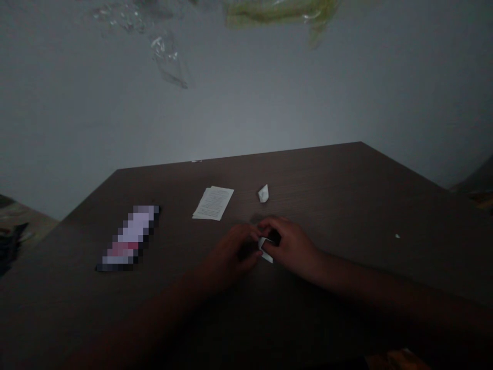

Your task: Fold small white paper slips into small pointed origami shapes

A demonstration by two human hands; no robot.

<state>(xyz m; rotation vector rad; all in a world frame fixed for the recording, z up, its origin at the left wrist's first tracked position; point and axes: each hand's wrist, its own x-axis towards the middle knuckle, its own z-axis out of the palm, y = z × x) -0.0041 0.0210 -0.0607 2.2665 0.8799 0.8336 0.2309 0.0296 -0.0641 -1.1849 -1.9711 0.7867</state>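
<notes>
Between my two hands, low over the dark table, is a small piece of white paper (266, 255) with a folded edge. My right hand (287, 244) pinches it, thumb across its upper part and fingers curled behind. My left hand (239, 247) curls in from the other side, its thumb and fingertips at the paper's left edge. Part of the paper is hidden by the fingers. Just beyond my hands stands a small folded paper boat (263, 193). To its left lies a stack of printed paper sheets (213, 203).
A phone (129, 239) with its screen lit and blurred lies on the left of the brown table (319, 180). A tiny white scrap (397, 236) is on the right. Behind the table's far edge rises a pale wall (246, 103), with clear and yellow plastic at the top.
</notes>
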